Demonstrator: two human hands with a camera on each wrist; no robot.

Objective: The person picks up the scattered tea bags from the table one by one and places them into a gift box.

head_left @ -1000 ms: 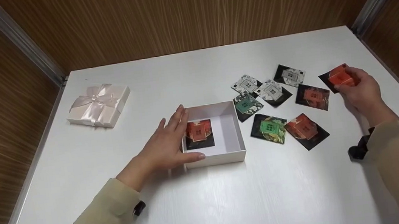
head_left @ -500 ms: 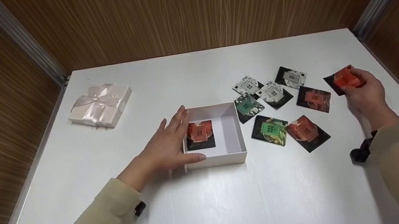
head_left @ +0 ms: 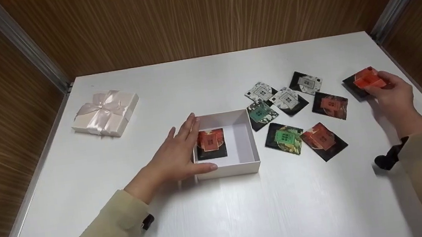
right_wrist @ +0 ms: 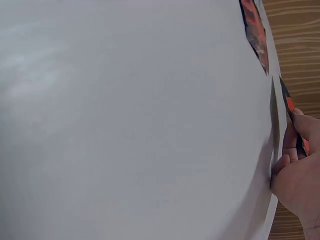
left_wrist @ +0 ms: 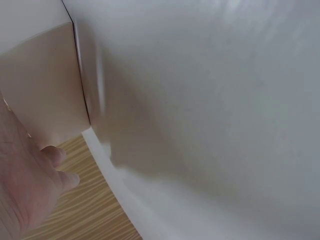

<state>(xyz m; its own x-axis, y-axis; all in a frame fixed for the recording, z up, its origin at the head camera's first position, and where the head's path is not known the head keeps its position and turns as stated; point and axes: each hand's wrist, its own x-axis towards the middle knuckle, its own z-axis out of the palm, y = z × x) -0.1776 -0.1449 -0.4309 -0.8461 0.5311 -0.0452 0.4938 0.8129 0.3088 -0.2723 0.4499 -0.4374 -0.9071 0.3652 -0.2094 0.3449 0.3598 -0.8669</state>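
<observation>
My left hand (head_left: 177,155) rests on the left side of an open white box (head_left: 237,168), fingers along its far left corner and thumb over the near rim. Inside the box, on its left half, lies a red and black square packet (head_left: 211,144). At the far right my right hand (head_left: 395,94) pinches another red and black packet (head_left: 367,78) between thumb and fingers. The right wrist view shows this packet edge-on in the right hand (right_wrist: 300,165), close over the white tabletop. In the left wrist view the left hand (left_wrist: 30,175) is beside the box wall (left_wrist: 45,85).
Between box and right hand several packets lie on the white table (head_left: 223,221): a green one (head_left: 285,138), a teal one (head_left: 262,113), red ones (head_left: 324,141) and white-and-black ones (head_left: 289,100). A pale gift box lid with a ribbon bow (head_left: 105,113) sits back left. Wood-grain panels (head_left: 198,15) surround the table.
My right hand has shifted slightly right with the red packet, which has tilted a little in its grip. The left hand and the box stay where they were.
</observation>
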